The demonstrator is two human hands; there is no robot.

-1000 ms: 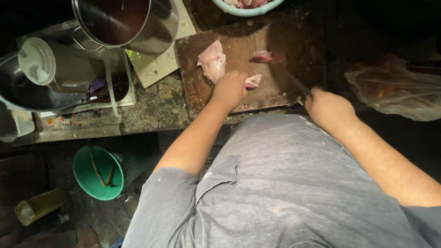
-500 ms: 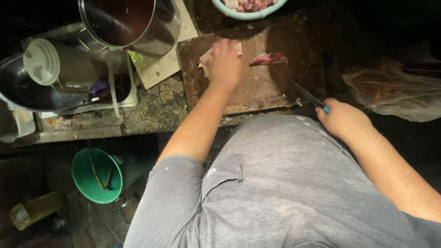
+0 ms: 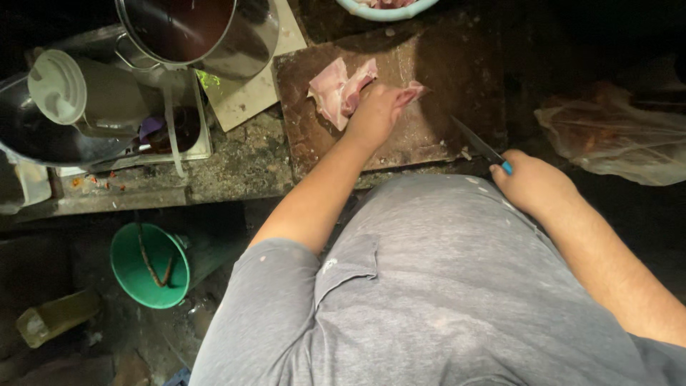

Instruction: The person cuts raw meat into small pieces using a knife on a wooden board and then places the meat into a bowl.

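A rough stone counter [image 3: 243, 168] carries a dark wooden cutting board [image 3: 429, 93]. Beside the board lie a pale tile [image 3: 250, 96] and a white tray [image 3: 196, 146]. A crumpled plastic bag [image 3: 614, 136] rests at the right.

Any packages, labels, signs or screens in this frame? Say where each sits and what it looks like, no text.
No labels, signs or screens show.
Plastic bag: right of the cutting board, crumpled, clear, reddish contents.
Plastic container: far left on the counter edge, whitish, translucent, partly cut off.
Yellowish container: on the floor at lower left, boxy, dim.
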